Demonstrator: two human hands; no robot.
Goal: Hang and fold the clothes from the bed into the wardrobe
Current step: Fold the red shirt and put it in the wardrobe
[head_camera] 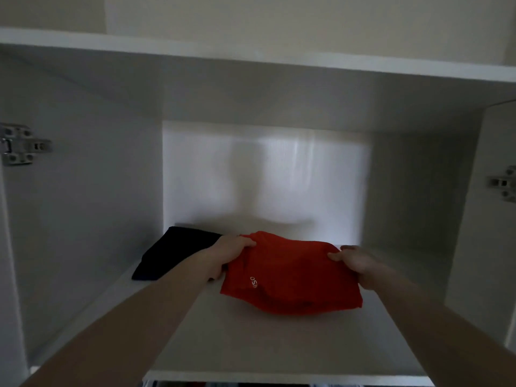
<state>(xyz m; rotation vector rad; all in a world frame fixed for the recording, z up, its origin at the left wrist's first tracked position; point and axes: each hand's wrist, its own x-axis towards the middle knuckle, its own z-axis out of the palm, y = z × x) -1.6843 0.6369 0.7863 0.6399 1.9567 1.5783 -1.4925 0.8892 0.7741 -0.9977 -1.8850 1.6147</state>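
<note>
Wide white wardrobe shelf (279,339) w/ bare room at 6 o'clock up to front edge, also at 3 o'clock toward right wall. Folded dark garment (170,254) lying at 9 o'clock, near left wall, just beside left hand. Left hand (227,251) clenched on left edge of folded red garment (290,277) — thumb on top. Red garment mid-shelf, white lettering on near-left corner. Right hand (354,261) gripping its right edge. Metal hinge (21,145) on left wall at 9 o'clock, another (504,184) at 3. Upper shelf (251,55) at 12 — dim, white back panel.
</note>
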